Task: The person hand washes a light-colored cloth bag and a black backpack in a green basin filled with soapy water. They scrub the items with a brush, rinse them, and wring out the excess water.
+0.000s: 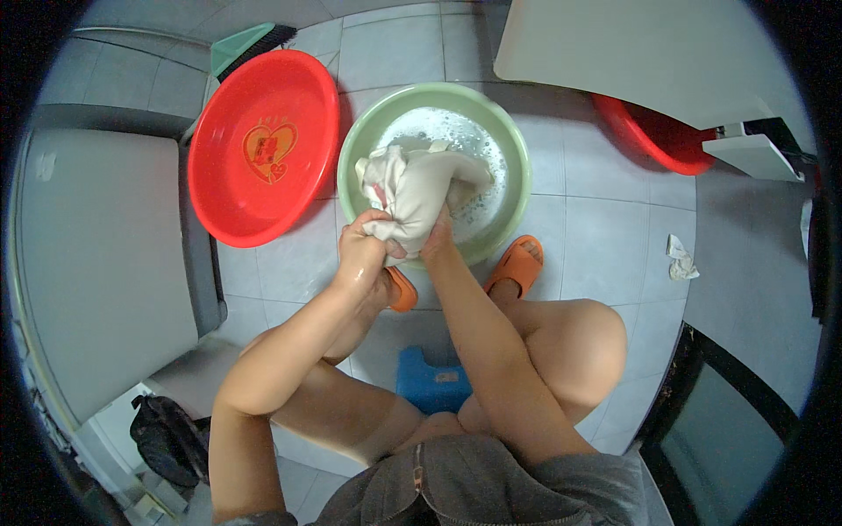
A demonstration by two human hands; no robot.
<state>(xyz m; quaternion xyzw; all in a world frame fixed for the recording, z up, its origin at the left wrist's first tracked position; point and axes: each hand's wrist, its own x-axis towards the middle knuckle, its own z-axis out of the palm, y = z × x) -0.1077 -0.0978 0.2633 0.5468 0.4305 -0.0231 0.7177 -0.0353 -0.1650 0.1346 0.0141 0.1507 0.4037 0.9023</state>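
Observation:
A wet, cream-coloured cloth garment (pixel 421 191) hangs bunched over the near side of a light green plastic basin (pixel 520 158). My left hand (pixel 365 246) is closed around a twisted end of it, just outside the basin's near-left rim. On the cloth's right side, my right hand (pixel 439 237) grips it from beneath, with the fingers mostly hidden. Part of the garment dips into soapy water (pixel 473 217) with white foam and bubbles. A small pinkish-red patch (pixel 379 192) shows among the folds.
Left of the green basin, a red plastic basin (pixel 223 164) with a printed heart leans tilted. Behind it is a broom (pixel 243 47). Another red basin (pixel 648 141) sits partly under a pale panel (pixel 625 59). Crumpled tissue (pixel 682 258) lies on the tiles. A blue stool (pixel 427 388) is beneath me.

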